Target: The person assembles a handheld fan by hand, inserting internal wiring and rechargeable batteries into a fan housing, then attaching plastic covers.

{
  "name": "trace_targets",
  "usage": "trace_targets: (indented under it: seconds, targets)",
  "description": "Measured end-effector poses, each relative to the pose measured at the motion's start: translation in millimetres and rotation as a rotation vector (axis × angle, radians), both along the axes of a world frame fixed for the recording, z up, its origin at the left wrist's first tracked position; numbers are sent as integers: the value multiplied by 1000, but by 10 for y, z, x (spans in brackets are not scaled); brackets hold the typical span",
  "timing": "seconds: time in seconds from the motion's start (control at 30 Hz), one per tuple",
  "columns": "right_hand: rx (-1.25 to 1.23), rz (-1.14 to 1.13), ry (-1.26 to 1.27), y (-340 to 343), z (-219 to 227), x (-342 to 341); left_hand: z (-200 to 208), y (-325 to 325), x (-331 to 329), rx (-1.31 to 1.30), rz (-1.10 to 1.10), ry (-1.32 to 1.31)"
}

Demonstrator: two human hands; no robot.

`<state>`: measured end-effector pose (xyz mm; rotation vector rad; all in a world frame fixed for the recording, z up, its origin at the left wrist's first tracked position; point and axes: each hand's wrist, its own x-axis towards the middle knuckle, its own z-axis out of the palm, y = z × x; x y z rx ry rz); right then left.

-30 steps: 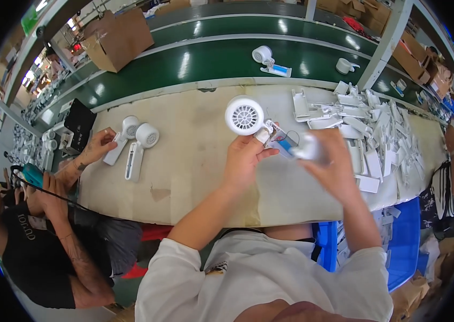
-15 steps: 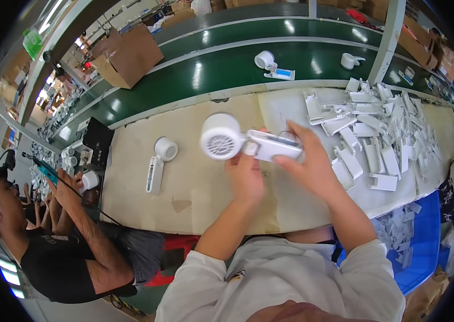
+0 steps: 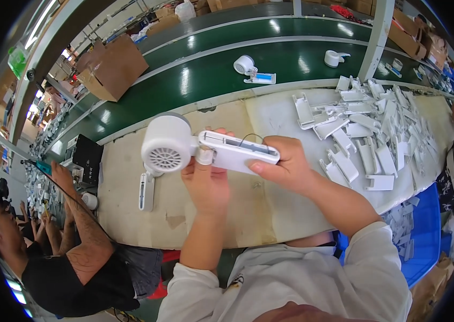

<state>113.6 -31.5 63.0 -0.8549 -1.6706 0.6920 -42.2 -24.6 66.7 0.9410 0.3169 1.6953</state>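
A white handheld fan with a round grilled head and a long slotted handle is held up over the table. My left hand is closed round its neck, just beside the head. At the handle's far end, my right hand grips with the thumb on the near side. A thin dark wire loops out of the slot by my right fingers. Behind and below the held one lies a second white handheld fan, its head partly hidden.
Loose white plastic casings are heaped at the table's right. A blue bin stands below. Beyond the table runs a green conveyor, carrying another fan with a blue part. At left, a co-worker holds a teal tool.
Both hands have carried the fan to the left, and my right hand has closed round the handle's end. The co-worker's tool hand has moved slightly left.
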Motion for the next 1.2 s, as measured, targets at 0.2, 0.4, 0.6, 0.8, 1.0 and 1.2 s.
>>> trace_targets:
  seconds: [0.2,0.4,0.6,0.8,1.0,1.2]
  targets:
    - [-196,106,-128,323,-69,-217,-158,287,-247,-59,125,-16]
    - [-300,141,-728,1258,-413,203,-154,324,-768,-32,660,1443]
    - [-275,-556,-879,2587,-849,775,-396,468,-1260,-584,640,1848]
    - [-466,-534,-1052,2657,-564,434,-557,470,-1307,149,1180,1784]
    - [-889,-28,198,2294,-352,296,-648,491,-819,-341,-41,721]
    - [-826,227,426,922,-177,-81,-440,716,-320,-538,-188,251]
